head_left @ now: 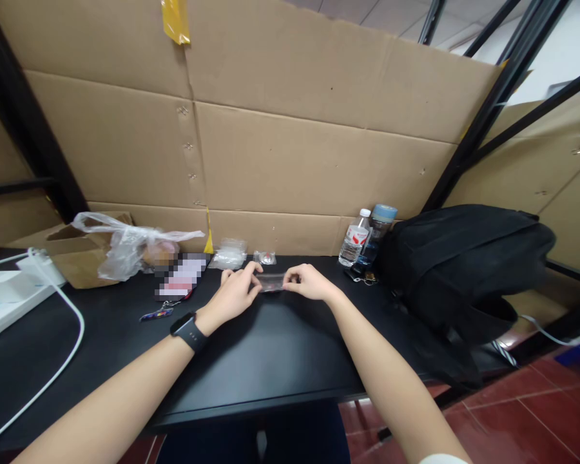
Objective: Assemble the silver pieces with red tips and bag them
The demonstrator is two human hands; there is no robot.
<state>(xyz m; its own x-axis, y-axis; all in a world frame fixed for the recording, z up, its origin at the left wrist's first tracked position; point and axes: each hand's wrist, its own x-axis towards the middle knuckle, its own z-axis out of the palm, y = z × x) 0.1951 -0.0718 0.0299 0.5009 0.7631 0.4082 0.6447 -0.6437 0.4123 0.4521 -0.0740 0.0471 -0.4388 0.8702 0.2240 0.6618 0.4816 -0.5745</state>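
Both my hands meet over the far middle of the black table. My left hand, with a black watch on the wrist, pinches the left end of a small clear plastic bag. My right hand pinches the bag's right end, fingers curled. The bag lies stretched between them just above the tabletop. What is inside it is too small to make out. Just behind the hands lie a pile of clear small bags and a small round red and silver item.
A cardboard wall backs the table. At left are a cardboard box with a crumpled clear plastic bag, a white power strip with a cable, and a keyring. Two bottles and a black backpack stand at right.
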